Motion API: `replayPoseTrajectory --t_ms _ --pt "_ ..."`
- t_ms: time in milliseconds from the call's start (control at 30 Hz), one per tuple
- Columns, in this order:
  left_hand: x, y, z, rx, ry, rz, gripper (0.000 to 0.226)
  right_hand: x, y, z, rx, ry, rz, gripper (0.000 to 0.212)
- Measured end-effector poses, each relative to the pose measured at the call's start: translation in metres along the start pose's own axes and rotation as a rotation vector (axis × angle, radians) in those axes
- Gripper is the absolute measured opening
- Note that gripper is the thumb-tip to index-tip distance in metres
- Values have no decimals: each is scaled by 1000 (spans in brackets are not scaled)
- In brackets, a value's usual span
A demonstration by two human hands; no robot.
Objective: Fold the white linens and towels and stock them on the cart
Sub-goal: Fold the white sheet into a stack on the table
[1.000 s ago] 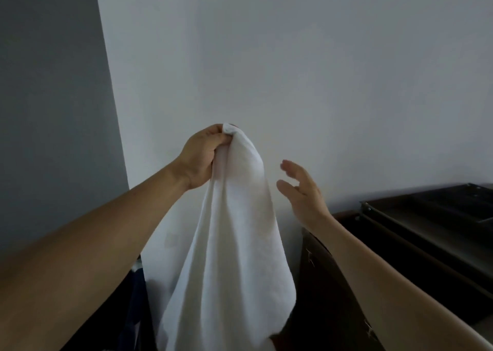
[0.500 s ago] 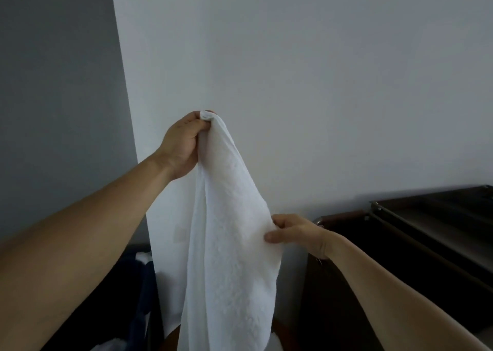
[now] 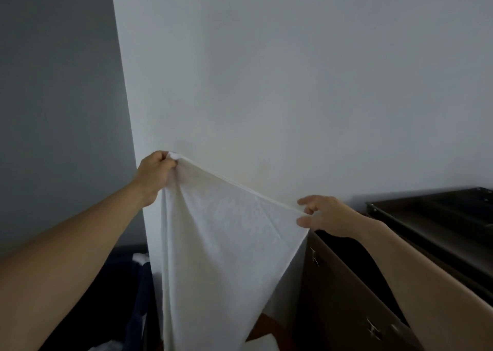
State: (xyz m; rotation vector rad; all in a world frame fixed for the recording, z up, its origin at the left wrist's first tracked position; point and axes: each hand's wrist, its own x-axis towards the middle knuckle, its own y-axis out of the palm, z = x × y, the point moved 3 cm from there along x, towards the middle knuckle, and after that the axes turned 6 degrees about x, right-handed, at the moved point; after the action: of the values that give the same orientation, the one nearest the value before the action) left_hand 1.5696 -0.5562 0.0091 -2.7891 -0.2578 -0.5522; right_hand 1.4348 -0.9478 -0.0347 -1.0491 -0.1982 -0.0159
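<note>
A pale wall (image 3: 293, 70) fills most of the frame. Before it, at centre and lower centre, the white towel (image 3: 221, 244) hangs spread out, its top hem taut between my hands and sloping down to the right. The dark brown cart (image 3: 346, 297) stands at lower right, beside the towel. My left hand (image 3: 156, 174), left of centre, grips one top corner in its fist. My right hand (image 3: 325, 216), right of centre, pinches the other corner.
</note>
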Motion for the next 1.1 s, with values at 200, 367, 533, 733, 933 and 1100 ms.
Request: replayPoseTrajectory --t_ms 200,367,533,733,933,1100 --pt "-1 -8 15 -5 -34 -47 14 4 -20 16 -152 -116 -98 30" --pt "-2 -19 18 -3 -30 -99 11 3 -24 34 -335 -222 -70 29" --pt "0 -32 14 -27 -24 -90 6 11 -35 38 146 -137 -359 16" --pt "2 -46 6 -10 -3 -63 6 28 -28 49 297 -30 -328 28" --pt "-2 -50 -13 161 121 -64 3 35 -57 64 260 69 -377 13" --pt "3 -60 -37 98 179 -180 4 42 -45 92 957 124 -507 52"
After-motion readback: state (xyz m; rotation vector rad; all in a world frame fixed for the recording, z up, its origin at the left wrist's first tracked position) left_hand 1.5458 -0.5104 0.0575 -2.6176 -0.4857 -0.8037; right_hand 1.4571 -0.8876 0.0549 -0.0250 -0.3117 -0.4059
